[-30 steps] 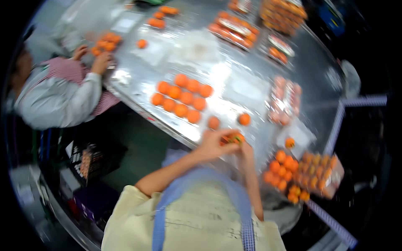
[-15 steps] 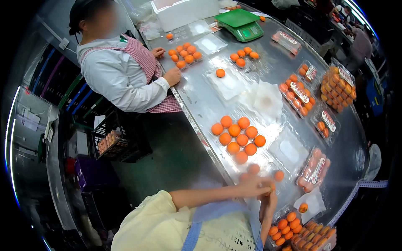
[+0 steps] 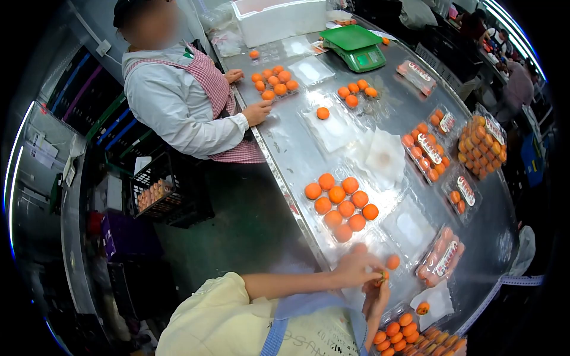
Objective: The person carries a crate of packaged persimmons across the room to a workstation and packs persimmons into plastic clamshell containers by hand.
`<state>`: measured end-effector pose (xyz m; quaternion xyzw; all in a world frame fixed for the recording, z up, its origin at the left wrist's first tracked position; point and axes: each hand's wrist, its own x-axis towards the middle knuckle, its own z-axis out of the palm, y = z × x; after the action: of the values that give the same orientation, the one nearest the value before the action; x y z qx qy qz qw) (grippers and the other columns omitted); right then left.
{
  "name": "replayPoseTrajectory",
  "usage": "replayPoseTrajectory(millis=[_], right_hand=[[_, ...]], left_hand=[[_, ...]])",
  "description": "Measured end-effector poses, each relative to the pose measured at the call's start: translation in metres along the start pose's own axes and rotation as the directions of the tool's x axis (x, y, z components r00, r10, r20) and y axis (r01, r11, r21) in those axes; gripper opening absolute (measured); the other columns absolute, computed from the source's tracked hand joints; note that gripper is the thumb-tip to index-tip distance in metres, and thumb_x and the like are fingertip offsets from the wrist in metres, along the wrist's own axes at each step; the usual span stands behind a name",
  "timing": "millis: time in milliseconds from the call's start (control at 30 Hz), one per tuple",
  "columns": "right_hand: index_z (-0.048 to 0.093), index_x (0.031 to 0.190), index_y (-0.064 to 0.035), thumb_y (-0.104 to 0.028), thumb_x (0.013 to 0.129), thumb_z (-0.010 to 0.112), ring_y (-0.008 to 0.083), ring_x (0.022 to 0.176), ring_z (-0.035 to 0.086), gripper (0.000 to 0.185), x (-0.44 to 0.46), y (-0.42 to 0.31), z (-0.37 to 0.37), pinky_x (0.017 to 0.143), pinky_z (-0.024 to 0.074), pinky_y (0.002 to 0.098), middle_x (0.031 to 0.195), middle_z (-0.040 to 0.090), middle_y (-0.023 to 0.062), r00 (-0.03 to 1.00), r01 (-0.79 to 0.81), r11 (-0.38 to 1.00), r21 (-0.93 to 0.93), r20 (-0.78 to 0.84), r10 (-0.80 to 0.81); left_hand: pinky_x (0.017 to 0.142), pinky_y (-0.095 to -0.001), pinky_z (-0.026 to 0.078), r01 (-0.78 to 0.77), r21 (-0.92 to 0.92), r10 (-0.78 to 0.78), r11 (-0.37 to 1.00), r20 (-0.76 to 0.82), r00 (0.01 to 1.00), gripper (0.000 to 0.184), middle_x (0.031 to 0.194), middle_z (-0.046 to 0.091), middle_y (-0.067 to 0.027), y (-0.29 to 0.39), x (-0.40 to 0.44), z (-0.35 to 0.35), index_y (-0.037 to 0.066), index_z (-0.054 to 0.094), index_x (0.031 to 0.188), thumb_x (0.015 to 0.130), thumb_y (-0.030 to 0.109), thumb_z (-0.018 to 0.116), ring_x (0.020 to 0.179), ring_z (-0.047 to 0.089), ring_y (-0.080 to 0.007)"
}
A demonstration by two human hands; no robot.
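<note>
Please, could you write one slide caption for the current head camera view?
Left hand and right hand meet at an orange fruit, near rows of similar fruits on a metal table.

Pale yellow top (image 3: 205, 317) here, short sleeve (image 3: 230, 291) loose and creased, blue strap (image 3: 275, 339) running down the front, dark lettering (image 3: 323, 343) beside it, left hand (image 3: 355, 270) and right hand (image 3: 375, 299) bare!

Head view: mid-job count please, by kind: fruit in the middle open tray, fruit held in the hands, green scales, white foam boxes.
Tray fruit: 11
Held fruit: 1
Scale: 1
Foam box: 1
Total: 14
</note>
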<state>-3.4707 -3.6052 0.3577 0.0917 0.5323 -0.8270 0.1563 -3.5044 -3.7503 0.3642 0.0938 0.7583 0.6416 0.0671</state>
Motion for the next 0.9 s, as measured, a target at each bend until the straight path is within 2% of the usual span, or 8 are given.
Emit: replayPoseTrajectory(millis=[133,233,433,533,633,733,833,900], right_hand=[[0.048,0.113,-0.0037,-0.039,0.09,0.043,0.0094,0.066,0.047,0.043,0.0,0.002,0.0,0.056,0.0363,0.0223,0.088,0.053,0.0011,1.0,-0.006,1.0,0.002,-0.031,0.006],[0.049,0.113,-0.0043,-0.04,0.09,0.043,0.0092,0.067,0.047,0.042,0.001,-0.003,0.003,0.056,0.0363,0.0224,0.087,0.053,0.0001,1.0,-0.006,1.0,0.006,-0.016,0.006],[0.048,0.114,-0.0059,-0.04,0.089,0.044,0.0086,0.067,0.047,0.042,0.001,0.001,0.001,0.056,0.0361,0.0222,0.085,0.052,-0.001,0.999,-0.014,1.0,0.013,-0.031,0.014],[0.049,0.111,0.0024,-0.039,0.091,0.039,0.011,0.063,0.05,0.047,0.001,0.006,0.002,0.054,0.0391,0.0226,0.084,0.059,0.0097,0.996,0.003,0.999,0.042,-0.087,0.0],[0.048,0.111,0.0023,-0.038,0.091,0.038,0.0113,0.063,0.051,0.046,-0.002,0.003,0.007,0.055,0.0392,0.0227,0.084,0.059,0.0097,0.994,0.008,0.999,0.036,-0.112,-0.004],[0.049,0.112,-0.0075,-0.039,0.089,0.046,0.0095,0.07,0.048,0.04,-0.005,0.002,-0.001,0.059,0.0363,0.0233,0.086,0.053,-0.0013,0.999,-0.04,0.999,0.024,-0.01,0.04],[0.049,0.111,-0.0078,-0.04,0.088,0.046,0.01,0.072,0.048,0.039,-0.006,0.0,-0.002,0.06,0.0366,0.0244,0.087,0.054,-0.0012,0.999,-0.05,0.998,0.04,0.014,0.049],[0.051,0.108,-0.0033,-0.038,0.09,0.043,0.0115,0.068,0.05,0.04,-0.008,0.0,0.002,0.058,0.0384,0.0246,0.085,0.056,0.0041,1.0,-0.012,0.999,0.046,-0.024,0.013]], left_hand=[[0.062,-0.0269,0.044,-0.05,0.052,0.054,0.997,-0.072,0.996,0.022,0.084,0.058,-0.0036,0.009,-0.001,-0.005,0.009,0.064,0.094,0.074,0.019,0.067,0.077,0.055,-0.0165],[0.057,-0.027,0.043,0.069,-0.008,-0.069,0.998,-0.103,0.992,0.02,0.079,0.055,-0.0035,0.015,-0.002,-0.004,0.009,0.065,0.091,0.074,0.019,0.067,0.067,0.054,-0.0168],[0.055,-0.0266,0.043,-0.006,0.018,0.008,1.0,-0.114,0.993,0.017,0.077,0.056,-0.0043,0.009,-0.004,-0.003,0.008,0.064,0.084,0.073,0.02,0.069,0.064,0.055,-0.017],[0.055,-0.0265,0.043,-0.106,0.147,0.132,0.983,-0.177,0.975,0.015,0.074,0.057,-0.004,0.005,-0.008,-0.001,0.007,0.064,0.083,0.073,0.018,0.068,0.064,0.056,-0.0171],[0.055,-0.0266,0.044,-0.127,0.146,0.156,0.981,-0.207,0.966,0.012,0.072,0.058,-0.0041,0.007,-0.013,-0.001,0.007,0.064,0.081,0.073,0.016,0.067,0.064,0.057,-0.0182],[0.056,-0.026,0.044,-0.135,0.131,0.16,0.982,-0.204,0.966,0.011,0.072,0.059,-0.0045,0.007,-0.015,0.001,0.005,0.063,0.082,0.075,0.014,0.065,0.065,0.057,-0.0152],[0.056,-0.0257,0.044,0.059,-0.008,-0.06,0.998,-0.161,0.985,0.011,0.072,0.059,-0.0051,0.014,-0.021,-0.002,0.004,0.06,0.084,0.079,0.013,0.062,0.064,0.057,-0.0116],[0.056,-0.0248,0.045,0.072,-0.088,-0.093,0.994,-0.268,0.959,0.011,0.072,0.058,-0.0047,0.012,-0.026,-0.009,0.003,0.056,0.088,0.083,0.013,0.057,0.063,0.056,-0.0101]])
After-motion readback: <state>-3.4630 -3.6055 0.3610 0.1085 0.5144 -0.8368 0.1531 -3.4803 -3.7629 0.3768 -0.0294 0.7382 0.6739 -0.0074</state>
